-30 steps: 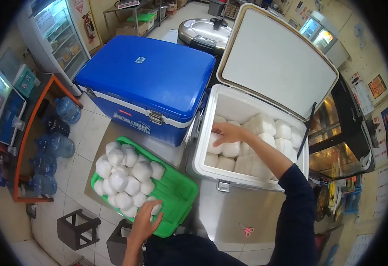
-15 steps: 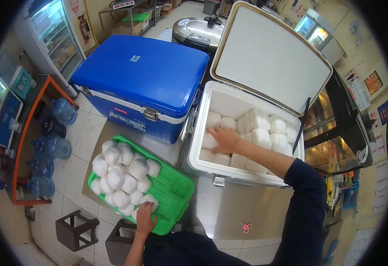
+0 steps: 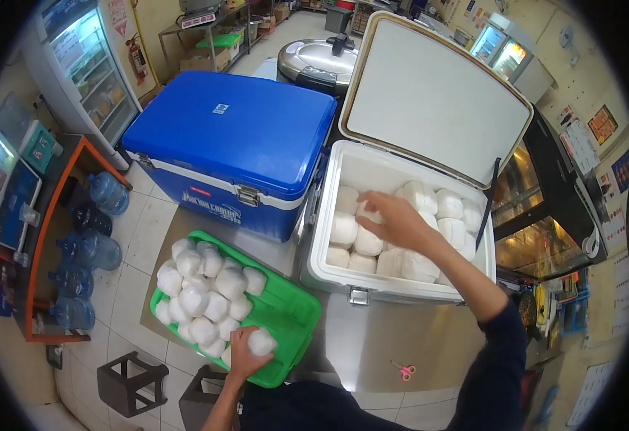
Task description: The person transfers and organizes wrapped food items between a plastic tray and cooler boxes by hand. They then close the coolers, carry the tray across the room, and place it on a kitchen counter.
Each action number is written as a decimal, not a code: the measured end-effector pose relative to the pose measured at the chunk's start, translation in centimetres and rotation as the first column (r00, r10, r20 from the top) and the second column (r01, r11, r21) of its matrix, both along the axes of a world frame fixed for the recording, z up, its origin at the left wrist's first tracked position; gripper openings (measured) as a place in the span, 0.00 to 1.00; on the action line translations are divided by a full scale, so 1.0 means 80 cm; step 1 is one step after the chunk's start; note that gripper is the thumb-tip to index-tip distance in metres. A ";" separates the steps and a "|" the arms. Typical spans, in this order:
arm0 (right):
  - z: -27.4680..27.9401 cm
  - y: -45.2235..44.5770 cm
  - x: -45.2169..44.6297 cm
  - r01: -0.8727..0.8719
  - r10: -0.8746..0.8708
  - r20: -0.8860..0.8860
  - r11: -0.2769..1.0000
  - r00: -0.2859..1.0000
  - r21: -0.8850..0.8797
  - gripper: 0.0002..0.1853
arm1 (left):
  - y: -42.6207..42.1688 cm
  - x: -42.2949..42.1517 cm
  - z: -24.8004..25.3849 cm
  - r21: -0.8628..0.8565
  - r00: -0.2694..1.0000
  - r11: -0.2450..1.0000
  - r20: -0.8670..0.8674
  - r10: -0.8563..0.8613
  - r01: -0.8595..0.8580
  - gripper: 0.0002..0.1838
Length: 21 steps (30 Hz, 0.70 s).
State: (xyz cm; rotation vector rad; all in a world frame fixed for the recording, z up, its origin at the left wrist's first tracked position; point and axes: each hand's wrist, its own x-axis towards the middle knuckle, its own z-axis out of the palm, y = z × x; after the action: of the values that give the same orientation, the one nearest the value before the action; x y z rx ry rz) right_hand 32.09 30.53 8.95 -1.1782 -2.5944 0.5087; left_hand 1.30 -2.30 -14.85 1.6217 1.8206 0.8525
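Observation:
A green lid [image 3: 293, 316] carries a heap of round white wrapped bundles [image 3: 216, 307] on its left side. My left hand [image 3: 244, 353] is at the lid's near edge, its fingers closed around a white wrapped bundle [image 3: 262, 342]. Inside the open white cooler [image 3: 401, 286], more white bundles [image 3: 344, 228] are packed side by side in layers. My right hand [image 3: 393, 221] hovers over them, thumb and fingers apart, with nothing visibly gripped. Part of the packed rows is hidden under my right forearm.
A closed blue cooler [image 3: 228, 136] stands left of the white one, whose raised lid [image 3: 437, 93] leans back. Pink scissors [image 3: 403, 371] lie on the metal table [image 3: 365, 337]. Dark stools [image 3: 132, 384] and water bottles [image 3: 99, 251] are at the left; a steel pot [image 3: 318, 61] is behind.
My right hand has lifted off a bundle in the white cooler and shifted right, uncovering it. My left hand has taken hold of a bundle at the heap's near edge. The view has shifted slightly.

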 end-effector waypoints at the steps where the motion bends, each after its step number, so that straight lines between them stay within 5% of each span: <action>1: 0.040 -0.030 -0.002 -0.005 -0.012 -0.087 0.981 0.996 -0.192 0.27 | 0.011 0.009 0.049 0.083 0.998 0.995 0.042 -0.056 0.052 0.40; 4: 0.102 -0.126 -0.011 -0.138 -0.062 -0.271 0.738 0.961 -0.661 0.32 | 0.066 0.051 0.216 0.296 0.973 0.938 0.091 -0.214 0.179 0.42; 6: 0.104 -0.161 -0.021 -0.239 -0.052 -0.355 0.649 0.934 -0.723 0.39 | 0.117 0.075 0.281 0.522 0.924 0.789 0.004 -0.382 0.324 0.44; 8: 0.108 -0.156 -0.017 -0.260 -0.015 -0.373 0.690 0.928 -0.676 0.41 | 0.180 0.104 0.328 0.666 0.841 0.627 -0.002 -0.542 0.405 0.44; 10: 0.126 -0.123 -0.003 -0.179 -0.169 -0.360 0.632 0.917 -0.754 0.42 | 0.220 0.119 0.377 0.646 0.871 0.603 -0.220 -0.439 0.468 0.47; 12: 0.094 -0.066 0.024 -0.122 -0.166 -0.308 0.669 0.937 -0.733 0.40 | 0.215 0.118 0.400 0.645 0.884 0.642 -0.118 -0.453 0.415 0.48; 16: 0.007 -0.004 0.041 0.066 -0.050 0.043 0.805 0.998 -0.589 0.41 | 0.187 0.081 0.350 0.566 0.886 0.773 0.150 -0.440 0.288 0.43; 20: -0.102 0.016 0.036 0.092 0.227 0.505 0.842 0.833 -0.531 0.46 | 0.122 0.008 0.260 0.089 0.981 0.984 0.106 -0.163 0.154 0.32; 21: -0.122 0.015 0.035 0.012 0.289 0.539 0.874 0.791 -0.486 0.40 | 0.099 -0.015 0.228 0.032 0.991 0.992 0.045 -0.125 0.124 0.33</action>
State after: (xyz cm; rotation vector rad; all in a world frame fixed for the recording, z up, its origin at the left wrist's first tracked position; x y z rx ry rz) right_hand 34.88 31.76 -0.81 -1.4904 -3.2424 0.9827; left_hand 0.14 5.58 3.37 1.6992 1.6633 0.8577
